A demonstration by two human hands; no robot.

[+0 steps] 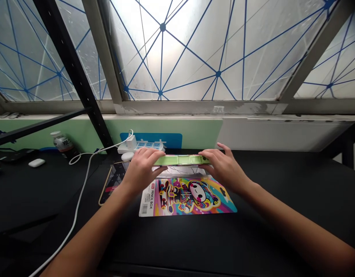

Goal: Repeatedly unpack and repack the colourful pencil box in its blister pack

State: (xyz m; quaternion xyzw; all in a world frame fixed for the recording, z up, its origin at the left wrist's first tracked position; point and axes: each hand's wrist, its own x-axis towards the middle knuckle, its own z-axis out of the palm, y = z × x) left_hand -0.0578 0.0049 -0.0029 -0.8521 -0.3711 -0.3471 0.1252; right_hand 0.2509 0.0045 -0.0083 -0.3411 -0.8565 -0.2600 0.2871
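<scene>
Two grips, left hand (144,165), right hand (219,165), pinching one green case (181,160); one card (191,197).

A green case (182,160) is held at either end by the left hand (143,166) and right hand (223,168). A printed card (184,197) is laid on the black table (171,246).

Pale-green case (181,160), multicoloured cartoon-printed card (189,196), black table (281,177), blue-lined window (191,61)
</scene>
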